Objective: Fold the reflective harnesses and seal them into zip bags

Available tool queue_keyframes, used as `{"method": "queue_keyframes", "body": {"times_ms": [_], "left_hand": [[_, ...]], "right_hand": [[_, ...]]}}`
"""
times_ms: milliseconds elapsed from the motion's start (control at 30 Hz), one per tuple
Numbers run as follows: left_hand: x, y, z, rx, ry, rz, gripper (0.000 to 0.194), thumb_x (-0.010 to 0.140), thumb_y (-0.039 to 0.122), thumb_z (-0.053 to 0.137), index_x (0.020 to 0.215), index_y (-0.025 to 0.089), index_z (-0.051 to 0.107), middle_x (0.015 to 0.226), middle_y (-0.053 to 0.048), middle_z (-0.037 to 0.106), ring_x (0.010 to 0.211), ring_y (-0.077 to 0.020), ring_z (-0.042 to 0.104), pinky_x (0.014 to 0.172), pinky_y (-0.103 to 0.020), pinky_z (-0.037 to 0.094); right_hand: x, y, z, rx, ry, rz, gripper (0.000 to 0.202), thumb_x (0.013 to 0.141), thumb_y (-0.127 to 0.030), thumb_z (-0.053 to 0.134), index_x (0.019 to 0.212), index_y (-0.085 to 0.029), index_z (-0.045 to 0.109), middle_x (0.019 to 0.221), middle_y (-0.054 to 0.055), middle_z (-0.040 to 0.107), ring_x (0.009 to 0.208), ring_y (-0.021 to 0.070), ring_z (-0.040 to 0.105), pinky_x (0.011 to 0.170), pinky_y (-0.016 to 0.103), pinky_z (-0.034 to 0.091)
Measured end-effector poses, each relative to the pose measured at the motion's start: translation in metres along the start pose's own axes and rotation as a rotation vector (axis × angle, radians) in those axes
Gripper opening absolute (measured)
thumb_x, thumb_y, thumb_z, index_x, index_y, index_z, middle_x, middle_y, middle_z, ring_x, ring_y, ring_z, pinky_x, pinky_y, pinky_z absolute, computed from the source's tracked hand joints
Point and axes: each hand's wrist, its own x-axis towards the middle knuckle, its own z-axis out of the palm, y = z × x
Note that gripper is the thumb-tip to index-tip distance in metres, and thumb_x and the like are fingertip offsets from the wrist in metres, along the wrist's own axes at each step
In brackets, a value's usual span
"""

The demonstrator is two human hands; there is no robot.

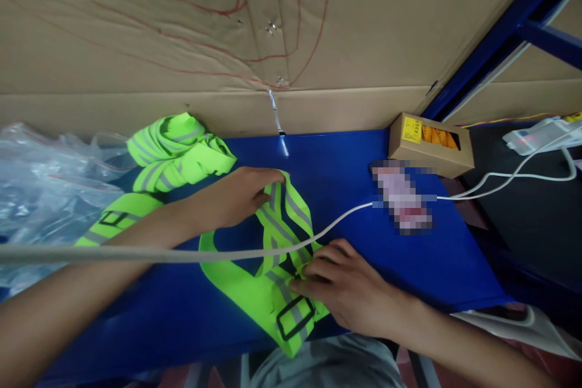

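A neon-green reflective strap (pixel 231 276) with grey stripes lies looped on the blue table in front of me. My left hand (pixel 248 194) pinches its upper loop between thumb and fingers, lifting that part a little. Lower right, my right hand (pixel 343 282) rests with bent fingers on the strap's near part, gripping it beside a black rectangular buckle (pixel 295 318); the fingertips are partly hidden. To the left of my left hand lie rolled green straps (pixel 182 154). Another green strap with a black buckle (pixel 113 218) shows partly behind my left forearm.
Clear plastic bags (pixel 59 176) are heaped at the left. A white cable (pixel 182 253) crosses in front of my arms toward a blurred-out object (pixel 404 197). A cardboard box (pixel 430 142) stands at the back right, near a power strip (pixel 543 135). Cardboard backs the blue table (pixel 454 260).
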Motion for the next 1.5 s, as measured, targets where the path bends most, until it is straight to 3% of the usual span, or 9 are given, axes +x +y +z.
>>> {"method": "queue_keyframes", "body": {"times_ms": [133, 267, 400, 567, 700, 1033, 1167, 1333, 1500], "left_hand": [[-0.006, 0.000, -0.007, 0.048, 0.092, -0.003, 0.032, 0.091, 0.011, 0.039, 0.105, 0.020, 0.066, 0.108, -0.006, 0.071, 0.100, -0.0210, 0.068, 0.091, -0.035, 0.051], [-0.021, 0.039, -0.001, 0.076, 0.362, 0.013, 0.026, 0.099, 0.021, 0.041, 0.110, 0.018, 0.064, 0.119, -0.010, 0.068, 0.111, -0.0231, 0.065, 0.100, -0.040, 0.050], [-0.030, 0.072, 0.030, 0.183, 0.209, -0.003, 0.040, 0.102, 0.041, 0.046, 0.135, 0.023, 0.058, 0.144, -0.014, 0.059, 0.131, -0.0324, 0.057, 0.105, -0.053, 0.047], [-0.028, 0.043, 0.070, 0.274, 0.131, 0.005, 0.050, 0.102, 0.045, 0.046, 0.148, 0.027, 0.048, 0.158, -0.016, 0.044, 0.149, -0.0361, 0.039, 0.118, -0.063, 0.033], [-0.030, 0.015, 0.075, 0.294, 0.159, 0.080, 0.052, 0.100, 0.048, 0.050, 0.147, 0.026, 0.050, 0.161, -0.017, 0.039, 0.150, -0.0351, 0.036, 0.120, -0.060, 0.032], [-0.014, 0.012, 0.065, 0.071, 0.276, 0.189, 0.032, 0.101, 0.026, 0.049, 0.130, 0.022, 0.063, 0.155, -0.015, 0.047, 0.146, -0.0286, 0.043, 0.121, -0.054, 0.035], [-0.041, 0.038, 0.044, -0.110, 0.381, 0.262, 0.042, 0.096, 0.007, 0.039, 0.129, 0.024, 0.059, 0.151, -0.010, 0.052, 0.144, -0.0210, 0.045, 0.122, -0.048, 0.036], [-0.090, 0.064, 0.048, 0.050, 0.265, 0.380, 0.048, 0.098, 0.029, 0.049, 0.145, 0.022, 0.046, 0.156, -0.011, 0.048, 0.153, -0.0241, 0.030, 0.129, -0.049, 0.016], [-0.073, 0.048, 0.078, 0.319, 0.133, 0.396, 0.060, 0.102, 0.045, 0.045, 0.157, 0.027, 0.031, 0.166, -0.008, 0.032, 0.156, -0.0256, 0.024, 0.129, -0.049, 0.008]], "right_hand": [[0.000, 0.000, -0.001, 0.012, 0.008, 0.011, 0.045, 0.094, -0.013, 0.060, 0.137, -0.025, 0.057, 0.107, 0.002, 0.067, 0.106, 0.0204, 0.050, 0.092, 0.037, 0.031], [0.001, -0.001, -0.003, 0.018, 0.021, 0.007, 0.033, 0.100, -0.021, 0.056, 0.132, -0.024, 0.060, 0.102, 0.002, 0.067, 0.104, 0.0203, 0.051, 0.089, 0.037, 0.031], [0.000, -0.003, -0.001, 0.017, 0.036, 0.000, 0.031, 0.100, -0.030, 0.052, 0.128, -0.023, 0.062, 0.102, 0.003, 0.067, 0.104, 0.0214, 0.052, 0.089, 0.038, 0.032], [-0.007, -0.003, 0.010, -0.037, 0.070, -0.065, 0.056, 0.098, -0.057, 0.049, 0.137, -0.018, 0.056, 0.111, 0.008, 0.069, 0.109, 0.0254, 0.052, 0.095, 0.043, 0.033], [-0.013, -0.003, 0.017, -0.186, 0.086, -0.131, 0.077, 0.096, -0.073, 0.040, 0.144, -0.013, 0.050, 0.123, 0.012, 0.067, 0.117, 0.0284, 0.050, 0.101, 0.047, 0.033], [-0.008, -0.012, 0.018, -0.475, 0.158, -0.188, 0.039, 0.106, -0.037, 0.047, 0.144, -0.028, 0.048, 0.114, 0.006, 0.068, 0.109, 0.0260, 0.056, 0.097, 0.047, 0.037], [-0.007, -0.010, 0.019, -0.461, 0.170, -0.189, 0.036, 0.106, -0.033, 0.046, 0.140, -0.027, 0.052, 0.113, 0.005, 0.069, 0.110, 0.0255, 0.055, 0.097, 0.048, 0.038], [-0.007, -0.006, 0.028, -0.389, 0.227, -0.200, 0.029, 0.103, -0.031, 0.051, 0.132, -0.031, 0.057, 0.110, 0.003, 0.068, 0.112, 0.0266, 0.055, 0.098, 0.049, 0.037], [-0.005, -0.004, 0.028, -0.434, 0.256, -0.232, 0.028, 0.100, -0.028, 0.055, 0.128, -0.030, 0.059, 0.099, 0.002, 0.067, 0.099, 0.0240, 0.058, 0.095, 0.048, 0.039]]}}
